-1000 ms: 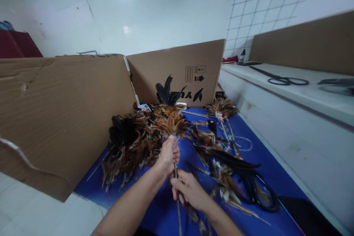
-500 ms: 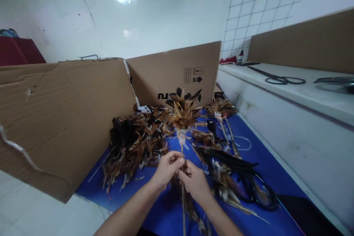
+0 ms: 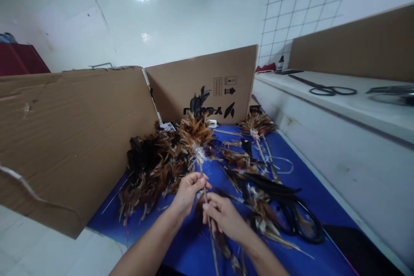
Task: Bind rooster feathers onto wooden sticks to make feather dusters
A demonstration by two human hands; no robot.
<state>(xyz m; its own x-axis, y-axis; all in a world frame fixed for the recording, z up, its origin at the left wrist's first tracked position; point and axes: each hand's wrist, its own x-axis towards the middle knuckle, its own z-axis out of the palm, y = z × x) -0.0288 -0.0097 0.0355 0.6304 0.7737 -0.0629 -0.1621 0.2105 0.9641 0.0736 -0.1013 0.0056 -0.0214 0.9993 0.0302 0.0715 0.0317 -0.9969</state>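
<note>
Between my two hands is a feather duster (image 3: 195,133), its thin stick pointing down toward me and its brown and black feathers at the far end. Whitish wrapping binds the feathers to the stick. My left hand (image 3: 189,192) pinches the stick below the binding. Lower down, my right hand (image 3: 223,214) has its fingers closed around the same stick. To the left lies a pile of loose brown and black feathers (image 3: 155,172). On the right, black-handled scissors (image 3: 304,224) lie partly under feathers.
Cardboard panels (image 3: 74,138) stand along the left and back of the blue table surface (image 3: 181,246). Other feathered sticks (image 3: 257,129) rest at the back right. A white ledge (image 3: 362,108) on the right holds another pair of scissors (image 3: 330,89) and a small bottle (image 3: 280,64).
The duster's feathered end has swung left and turned, showing its black tips against the cardboard. My right hand has slid lower on the stick, apart from my left.
</note>
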